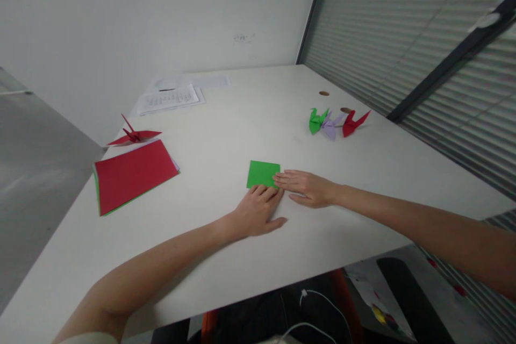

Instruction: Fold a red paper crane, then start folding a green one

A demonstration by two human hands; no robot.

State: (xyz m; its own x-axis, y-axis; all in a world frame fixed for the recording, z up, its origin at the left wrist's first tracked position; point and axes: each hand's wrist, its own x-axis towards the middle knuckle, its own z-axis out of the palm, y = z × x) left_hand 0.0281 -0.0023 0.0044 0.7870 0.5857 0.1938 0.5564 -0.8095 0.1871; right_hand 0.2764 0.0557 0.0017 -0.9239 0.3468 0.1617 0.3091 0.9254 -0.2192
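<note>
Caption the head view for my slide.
Left hand and right hand rest on green paper on a white table, folded birds beyond.

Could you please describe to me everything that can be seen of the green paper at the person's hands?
The green paper is bright, plain and matte-looking, with straight edges and a roughly square outline. It lies flat on the white table, its far and left edges uncovered. The fingers of the left hand rest along its near edge, and the fingertips of the right hand touch its right side. Whether it is folded in layers cannot be told.
</note>
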